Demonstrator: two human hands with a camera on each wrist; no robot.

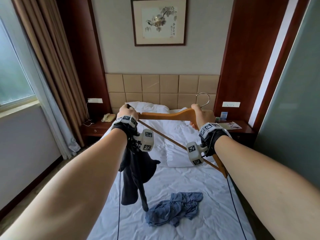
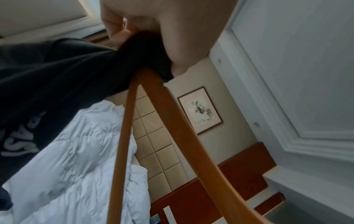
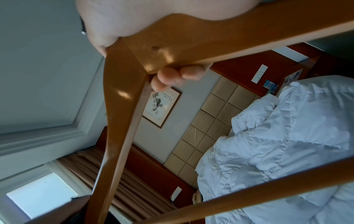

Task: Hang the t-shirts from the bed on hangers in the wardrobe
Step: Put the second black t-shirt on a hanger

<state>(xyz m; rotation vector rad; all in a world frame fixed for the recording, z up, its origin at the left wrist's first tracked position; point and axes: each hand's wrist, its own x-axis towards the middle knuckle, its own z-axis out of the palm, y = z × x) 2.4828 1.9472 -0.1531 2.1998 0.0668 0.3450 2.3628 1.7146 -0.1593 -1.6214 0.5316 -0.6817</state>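
Bed [image 1: 173, 213], both fists gripping hanger [image 1: 166, 116]

You face a tan padded headboard [image 1: 161, 90] under a framed ink painting [image 1: 159, 21], brown curtains [image 1: 52, 66] by the left window [image 1: 13, 78].

Wooden hanger [image 1: 166, 116] held tilted above bed; black t-shirt [image 1: 135, 172] dangling off its end; blue t-shirt [image 1: 174, 210] crumpled on sheet.
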